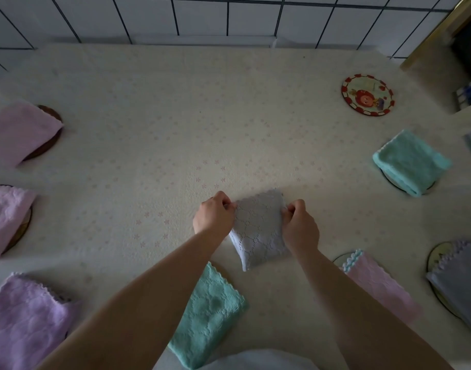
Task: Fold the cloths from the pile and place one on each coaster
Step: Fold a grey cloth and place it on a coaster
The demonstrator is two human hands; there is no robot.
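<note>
Both hands pinch the folded grey cloth (258, 231) at its far corners, my left hand (214, 213) on one side, my right hand (298, 225) on the other. It lies flat on the table (149, 129), long axis running away from me. I judge the bare red-rimmed coaster (367, 95) next: far right, nearer my right hand.

White tiled wall (202, 17) behind cream tablecloth (154, 116); perhaps a shelf (466, 97) at right
</note>
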